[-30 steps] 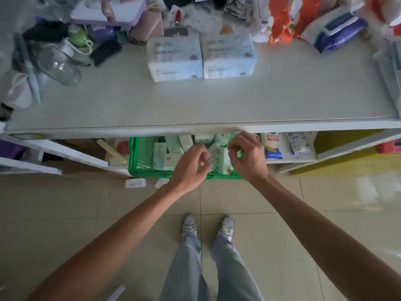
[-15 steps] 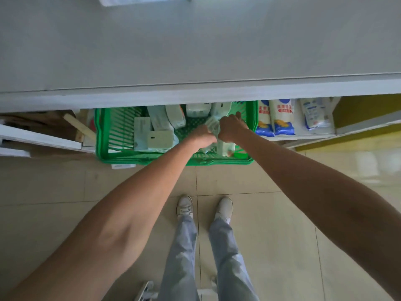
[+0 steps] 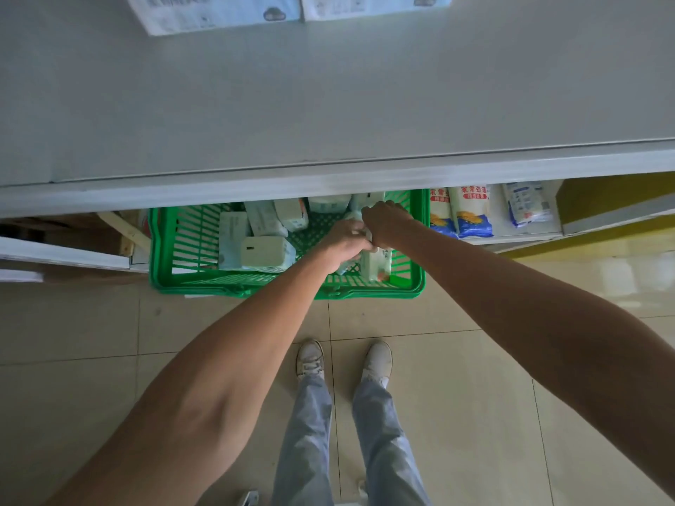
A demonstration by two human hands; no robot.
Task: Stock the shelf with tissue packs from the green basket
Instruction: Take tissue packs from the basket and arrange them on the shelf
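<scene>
Only the head view here, so one pass. Task looks early-ish to me: two pale blue tissue packs (image 3: 215, 10) already sit side by side at the back of the grey shelf top (image 3: 328, 104), cut off by the top edge of the picture, and most of that surface is bare. Plenty left to move.

The green basket (image 3: 175, 250) sits on the tiled floor, tucked partly under the shelf lip. Inside there's a loose pile of pale green and white tissue packs, a white-faced pack (image 3: 266, 253) near the middle plus several more behind it against the far wall. Can't get an exact count, the lip hides some.

Both hands are down in the basket's right half. The left hand (image 3: 345, 241) and right hand (image 3: 387, 222) have fingers curled in, touching each other over a green pack (image 3: 376, 264) standing on edge. Looks like they're gripping that one, but the actual hold is hidden under the knuckles, so can't say for sure.

Off to the right, blue-and-white bags (image 3: 471, 213) sit on a lower shelf, not part of the job.
</scene>
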